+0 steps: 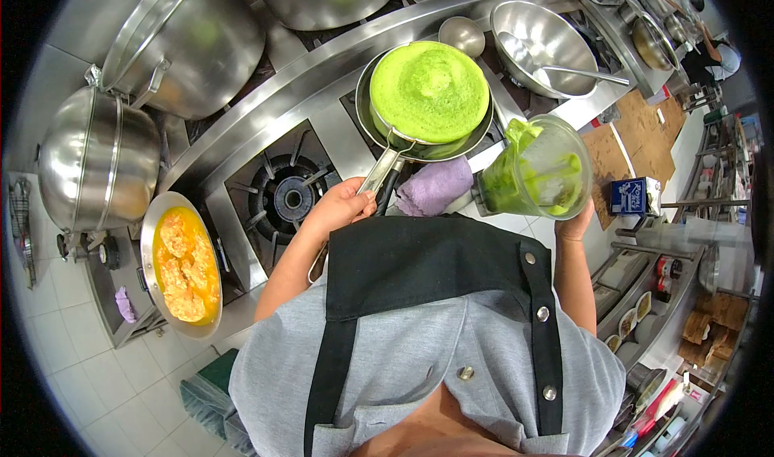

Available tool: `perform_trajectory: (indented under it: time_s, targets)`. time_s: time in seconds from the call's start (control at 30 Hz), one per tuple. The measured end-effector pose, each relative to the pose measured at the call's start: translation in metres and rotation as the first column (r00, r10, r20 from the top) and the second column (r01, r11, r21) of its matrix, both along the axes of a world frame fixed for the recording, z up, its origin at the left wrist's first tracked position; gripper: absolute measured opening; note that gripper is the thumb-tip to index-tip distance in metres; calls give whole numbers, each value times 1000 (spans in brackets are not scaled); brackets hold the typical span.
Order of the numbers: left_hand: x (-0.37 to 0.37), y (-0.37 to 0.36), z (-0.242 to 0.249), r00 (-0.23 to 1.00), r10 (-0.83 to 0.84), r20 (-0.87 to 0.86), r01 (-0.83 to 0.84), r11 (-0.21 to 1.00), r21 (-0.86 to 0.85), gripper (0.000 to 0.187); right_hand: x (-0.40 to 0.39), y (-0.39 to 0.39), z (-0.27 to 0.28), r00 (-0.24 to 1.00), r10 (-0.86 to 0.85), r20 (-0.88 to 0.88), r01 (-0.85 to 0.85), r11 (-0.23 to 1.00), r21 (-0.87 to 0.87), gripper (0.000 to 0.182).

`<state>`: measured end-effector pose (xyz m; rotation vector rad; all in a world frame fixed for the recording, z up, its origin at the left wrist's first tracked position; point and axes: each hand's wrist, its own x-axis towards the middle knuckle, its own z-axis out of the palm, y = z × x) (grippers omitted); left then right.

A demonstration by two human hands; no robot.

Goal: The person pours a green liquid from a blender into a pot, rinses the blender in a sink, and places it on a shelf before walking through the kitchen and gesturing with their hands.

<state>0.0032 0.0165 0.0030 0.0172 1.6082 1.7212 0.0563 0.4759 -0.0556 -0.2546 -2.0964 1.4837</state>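
Head view: left hand (347, 205) grips the handle (378, 171), green-filled strainer (393, 133) beyond it.

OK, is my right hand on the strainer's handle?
No, your left hand grips the strainer's handle, while your right hand is at the blender jar.

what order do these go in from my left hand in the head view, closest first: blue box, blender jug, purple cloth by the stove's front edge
1. purple cloth, just to the right of the left hand
2. blender jug, further right, at the right hand
3. blue box, farthest right, beyond the jug
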Motion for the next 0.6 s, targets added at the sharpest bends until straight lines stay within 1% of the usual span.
perform_trajectory:
  time_s: [0.03, 0.07, 0.1, 0.13, 0.17, 0.2, 0.23, 0.3, 0.33, 0.37, 0.4, 0.43, 0.47, 0.53, 0.57, 0.6]
  targets:
    - [0, 0, -2, 1000, 17, 9, -17, 1000, 18, 22, -3, -13, 11, 1000, 2, -2, -2, 1000, 3, 20]
    - [0, 0, -1, 1000, 19, 7, -19, 1000, 21, 22, -7, -35, 31, 998, -39, -46, 29, 982, -188, 18]
    - [0, 1, 2, 1000, 21, 10, -21, 1000, 16, 23, -9, -46, 47, 993, -85, -81, 49, 926, -374, 18]
    - [1, 1, 3, 1000, 24, 13, -24, 1000, 10, 23, -9, -45, 54, 993, -82, -85, 44, 928, -371, 18]
    - [1, 1, 4, 1000, 28, 9, -28, 1000, 13, 23, -8, -43, 60, 996, 82, -40, -90, 821, -564, 15]
    - [1, 1, 4, 999, 33, 27, -33, 999, 14, 24, -8, -42, 66, 967, 252, -30, -193, 654, -731, 17]
    - [1, 1, 4, 998, 39, 47, -40, 999, 15, 24, -11, -47, 74, 966, 256, -33, -199, 656, -728, 17]
    - [1, 1, 5, 999, 38, 36, -39, 999, 16, 24, -18, -63, 90, 982, 184, 49, -114, 774, -623, 23]
    - [1, 1, 5, 999, 33, 28, -33, 999, 15, 24, -20, -67, 98, 981, 189, 47, -120, 777, -618, 23]
    - [1, 1, 3, 999, 39, 25, -40, 999, 22, 24, -22, -69, 107, 974, 208, 91, -122, 818, -562, 23]
    - [2, 2, -1, 998, 66, 20, -67, 997, 33, 18, -24, -69, 116, 965, 223, 136, -127, 856, -502, 24]
    - [2, 3, -2, 995, 94, 16, -94, 994, 46, 14, -25, -67, 125, 949, 280, 147, -174, 850, -497, 22]
    - [3, 4, -1, 995, 101, 16, -102, 993, 57, 14, -27, -67, 136, 947, 286, 149, -181, 854, -487, 22]
    - [2, 4, 5, 996, 91, 15, -92, 996, 8, 13, -30, -72, 160, 919, 330, 214, -218, 880, -421, 14]
    - [2, 3, 2, 995, 101, 16, -101, 995, 18, 13, -31, -74, 173, 906, 328, 267, -231, 912, -338, 11]
    - [2, 3, -3, 995, 94, 14, -95, 995, 26, 12, -32, -78, 183, 907, 323, 270, -247, 928, -280, 10]
